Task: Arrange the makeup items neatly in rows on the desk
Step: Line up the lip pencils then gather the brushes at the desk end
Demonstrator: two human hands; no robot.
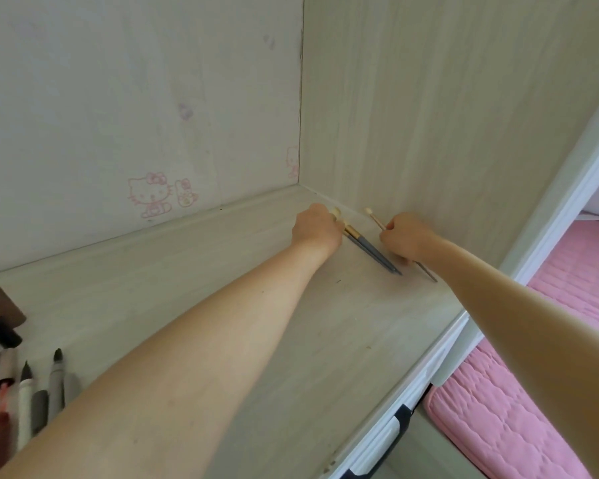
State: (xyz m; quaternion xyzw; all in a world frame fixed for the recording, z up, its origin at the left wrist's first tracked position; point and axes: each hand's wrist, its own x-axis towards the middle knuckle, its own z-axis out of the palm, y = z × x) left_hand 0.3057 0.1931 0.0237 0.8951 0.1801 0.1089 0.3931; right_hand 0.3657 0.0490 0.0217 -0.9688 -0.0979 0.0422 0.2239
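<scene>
Head view, from the row of grey and brown makeup pens (32, 392) far left of the desk's back corner: my left hand (316, 229) grips two grey-handled, gold-ferruled brushes (370, 248) near that corner. Just right, my right hand (403, 240) pinches a thin pale-handled brush (376, 218). I judge the round handles could roll or cross and break the row if let go unevenly.

Left hand (317, 228) grips grey brushes (370, 250); right hand (403, 238) pinches thin brush (376, 218)

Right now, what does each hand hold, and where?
Left hand: grey gold-ferruled brushes, near the bristles. Right hand: thin pale-handled brush, around mid-handle.
</scene>
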